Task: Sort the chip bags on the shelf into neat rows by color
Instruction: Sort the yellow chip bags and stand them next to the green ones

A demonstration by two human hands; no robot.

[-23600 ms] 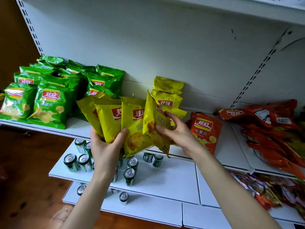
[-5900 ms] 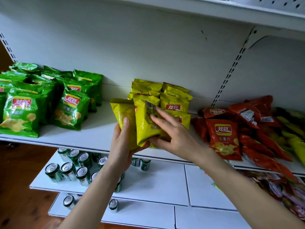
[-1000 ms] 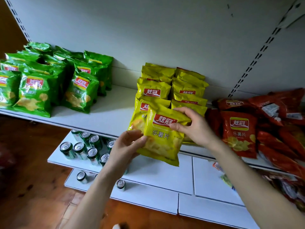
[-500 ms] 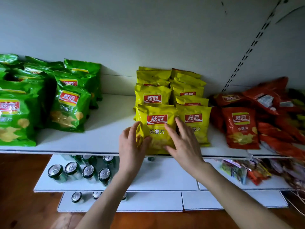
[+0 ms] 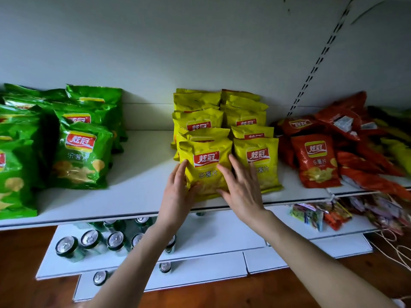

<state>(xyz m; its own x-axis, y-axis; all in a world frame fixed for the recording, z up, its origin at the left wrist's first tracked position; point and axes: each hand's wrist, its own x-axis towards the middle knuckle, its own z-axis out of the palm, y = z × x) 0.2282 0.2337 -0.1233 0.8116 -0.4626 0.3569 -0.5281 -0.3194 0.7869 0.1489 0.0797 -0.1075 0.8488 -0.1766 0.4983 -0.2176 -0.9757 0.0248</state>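
Yellow chip bags stand in two rows in the middle of the white shelf [image 5: 142,196]. The front yellow bag [image 5: 205,161] of the left row stands upright near the shelf edge. My left hand [image 5: 178,192] rests against its left side and my right hand [image 5: 241,185] lies flat on its right front, fingers spread. The front bag of the right yellow row [image 5: 260,156] stands beside it. Green bags [image 5: 82,152] stand in rows at the left. Red bags [image 5: 315,161] lie in a loose heap at the right, with one upright in front.
Green drink cans [image 5: 91,241] stand on the lower shelf under my left arm. Small mixed snack packets [image 5: 320,214] lie on the lower shelf at the right. Yellow-green bags [image 5: 398,152] show among the red heap at the far right. A wooden floor lies below.
One second ago I held the yellow bag in front of the shelf edge. It now stands on the shelf at the front of the left yellow row, and both hands have flattened against it.
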